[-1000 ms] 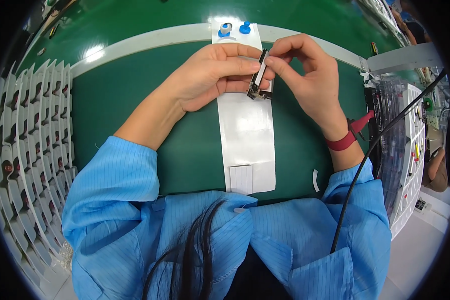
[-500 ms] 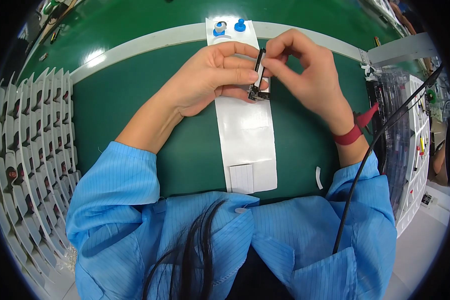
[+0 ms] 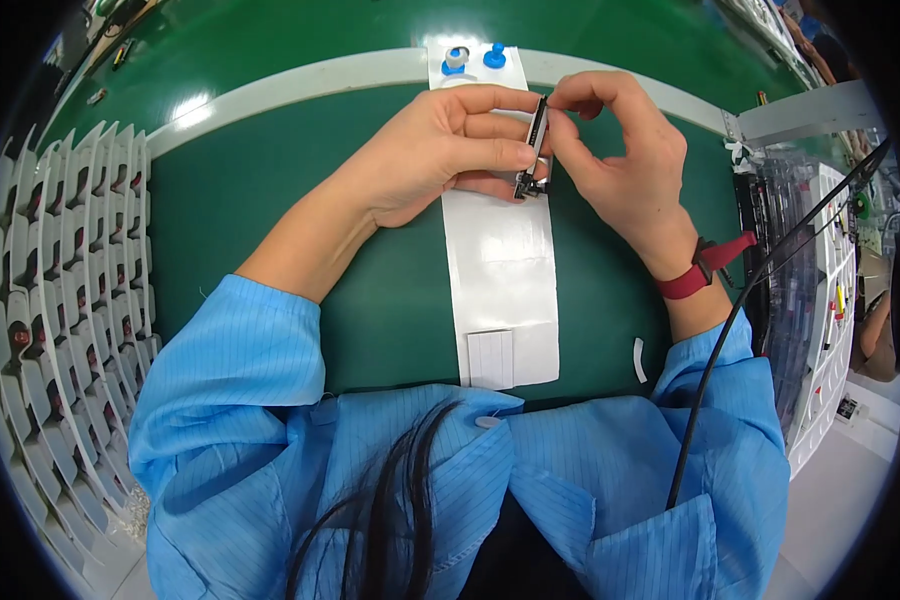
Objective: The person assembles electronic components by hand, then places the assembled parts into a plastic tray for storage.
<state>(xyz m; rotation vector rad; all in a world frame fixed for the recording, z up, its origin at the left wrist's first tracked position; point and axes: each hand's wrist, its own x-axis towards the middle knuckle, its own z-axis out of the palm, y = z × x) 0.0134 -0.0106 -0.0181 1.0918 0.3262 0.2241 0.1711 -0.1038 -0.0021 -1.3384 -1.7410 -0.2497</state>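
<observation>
My left hand (image 3: pixel 430 150) grips a slim black-and-silver part (image 3: pixel 537 140) between thumb and fingers. The part is long and narrow, tilted with its top toward the right, and has a small black, jagged piece at its lower end. My right hand (image 3: pixel 625 140) is closed in a pinch at the part's upper end. Whatever lies between its thumb and forefinger is too small to make out. Under the hands a long white strip (image 3: pixel 505 270) lies on the green mat (image 3: pixel 390 310). A small lined white paper (image 3: pixel 490 360) rests on the strip's near end.
Two blue knobbed pieces (image 3: pixel 495 56) stand on the strip's far end, one with a white top. Stacked white trays (image 3: pixel 80 290) with dark parts fill the left side. At right are clear trays (image 3: pixel 785 230), a black cable (image 3: pixel 740 300) and a curved white scrap (image 3: pixel 639 360).
The whole view has shifted slightly, so most things appear a little farther right. The held part is tilted a bit more, and my right fingertips have moved closer to its top end.
</observation>
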